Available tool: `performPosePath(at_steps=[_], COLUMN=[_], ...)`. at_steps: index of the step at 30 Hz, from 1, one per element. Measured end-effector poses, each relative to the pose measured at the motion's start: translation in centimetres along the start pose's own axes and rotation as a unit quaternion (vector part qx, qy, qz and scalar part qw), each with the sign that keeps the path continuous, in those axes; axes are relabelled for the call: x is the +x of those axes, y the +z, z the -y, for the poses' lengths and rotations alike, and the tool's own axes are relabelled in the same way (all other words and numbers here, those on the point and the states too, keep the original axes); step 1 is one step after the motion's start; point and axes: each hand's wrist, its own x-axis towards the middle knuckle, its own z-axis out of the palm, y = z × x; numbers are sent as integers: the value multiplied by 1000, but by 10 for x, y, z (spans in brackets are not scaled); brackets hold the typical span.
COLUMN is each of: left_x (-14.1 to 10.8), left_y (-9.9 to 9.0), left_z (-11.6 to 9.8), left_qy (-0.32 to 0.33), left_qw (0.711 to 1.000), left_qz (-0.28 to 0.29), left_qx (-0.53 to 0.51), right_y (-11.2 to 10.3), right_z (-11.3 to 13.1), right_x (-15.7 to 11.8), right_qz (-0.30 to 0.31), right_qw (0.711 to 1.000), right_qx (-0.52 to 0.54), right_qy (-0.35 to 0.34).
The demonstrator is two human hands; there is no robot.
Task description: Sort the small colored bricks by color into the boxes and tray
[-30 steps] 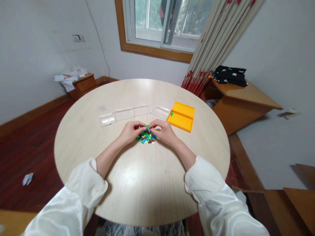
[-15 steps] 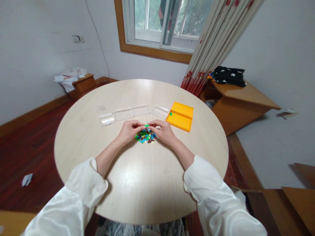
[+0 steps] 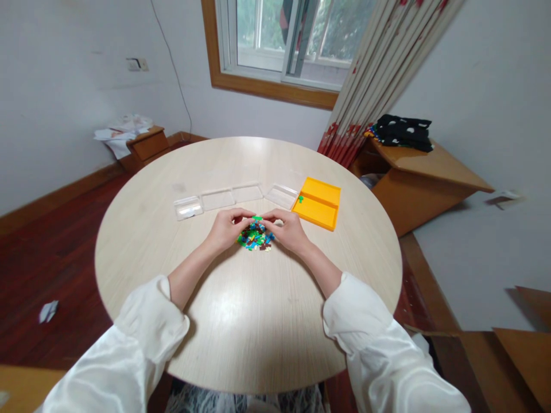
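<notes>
Above a small heap of mixed toy bricks (image 3: 255,240), in green, blue, brown and cream, my two hands meet at the fingertips. Between them is a small green toy brick (image 3: 257,218). My left hand (image 3: 228,228) pinches its left end, thumb and fingers closed. From the other side, my right hand (image 3: 286,229) grips the right end in the same closed pinch. The fingers partly cover the back of the heap. To the right, an open yellow case (image 3: 316,215) lies flat with a little green piece (image 3: 300,199) in its left part.
Several clear plastic trays (image 3: 217,199) stand in a curved row behind my hands, the rightmost one (image 3: 281,195) beside the yellow case. All lie on a round pale wooden table (image 3: 249,321). A wooden cabinet (image 3: 424,178) with folded black cloth (image 3: 404,132) stands beyond the table's right edge.
My hands keep almost the same pose over the heap. The green brick between the fingertips shows a little more fully now. The whole view has shifted very slightly.
</notes>
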Motion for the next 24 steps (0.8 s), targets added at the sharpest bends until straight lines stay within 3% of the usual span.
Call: performPosePath(at_steps=[24], left_x=[0], left_y=[1], left_z=[4], left_qy=[3], left_qw=[1000], left_qz=[-6], left_qx=[-6], right_y=[-1], right_z=[-2], right_x=[0], right_qz=[-18], right_qw=[995], right_qx=[-68], right_qy=[-70])
